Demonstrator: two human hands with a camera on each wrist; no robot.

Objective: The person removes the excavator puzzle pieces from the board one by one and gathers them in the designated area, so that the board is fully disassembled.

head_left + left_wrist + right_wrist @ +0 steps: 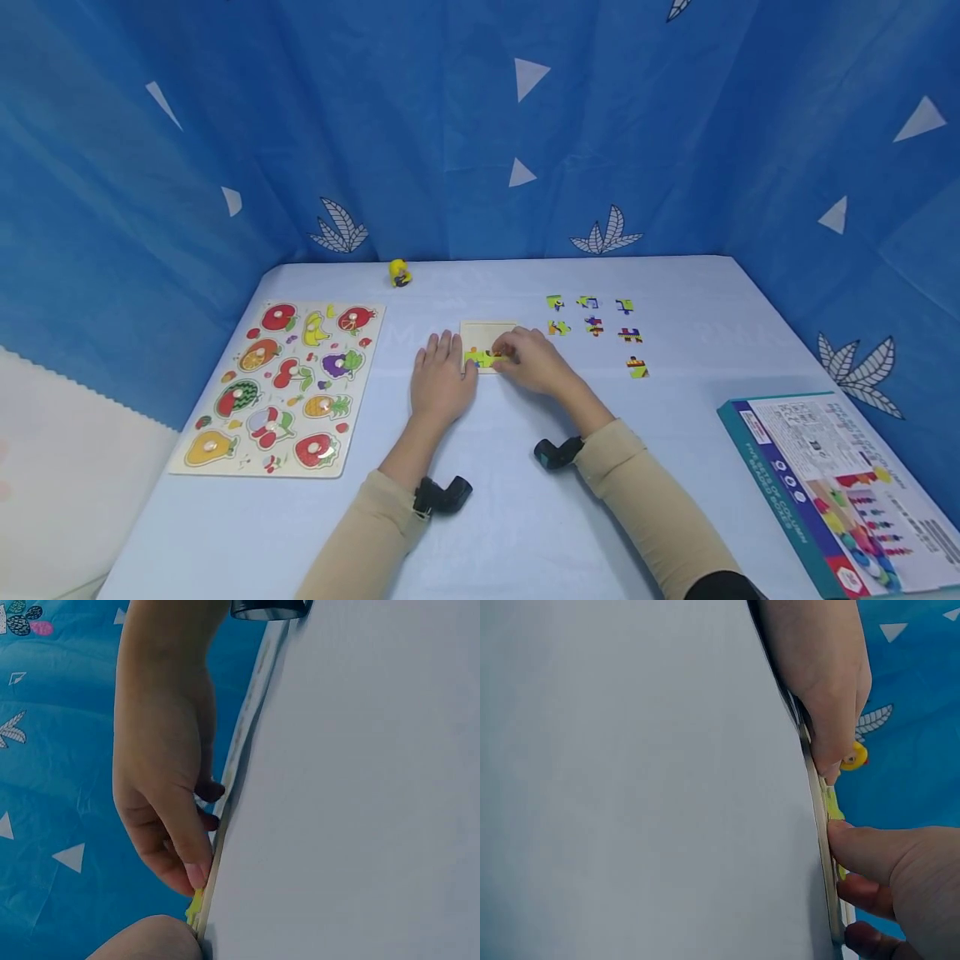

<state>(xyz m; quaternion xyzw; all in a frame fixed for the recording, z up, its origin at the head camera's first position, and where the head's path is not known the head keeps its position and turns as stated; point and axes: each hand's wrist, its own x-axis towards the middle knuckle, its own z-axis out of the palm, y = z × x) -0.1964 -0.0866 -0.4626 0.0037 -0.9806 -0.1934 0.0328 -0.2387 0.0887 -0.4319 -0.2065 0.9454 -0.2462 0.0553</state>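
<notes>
A small square wooden puzzle tray (487, 327) lies mid-table, its lower part filled with yellow-green jigsaw pieces (477, 359). My left hand (442, 379) rests at the tray's left edge with its fingers extended forward. In the left wrist view, only a rounded part of that hand (154, 941) shows at the bottom. Over the right side of the tray, my right hand (532, 360) has its fingers bent and pinches a jigsaw piece, mostly hidden by the fingers. The right wrist view shows the thumb (866, 847) against the yellow pieces (835, 804) at the tray's edge.
Several loose jigsaw pieces (594, 326) lie in rough rows right of the tray. A wooden fruit puzzle board (300, 457) is at left, and a yellow duck figure (400, 273) stands at the back. A large box (832, 492) occupies the front right, with a blue curtain (465, 125) behind.
</notes>
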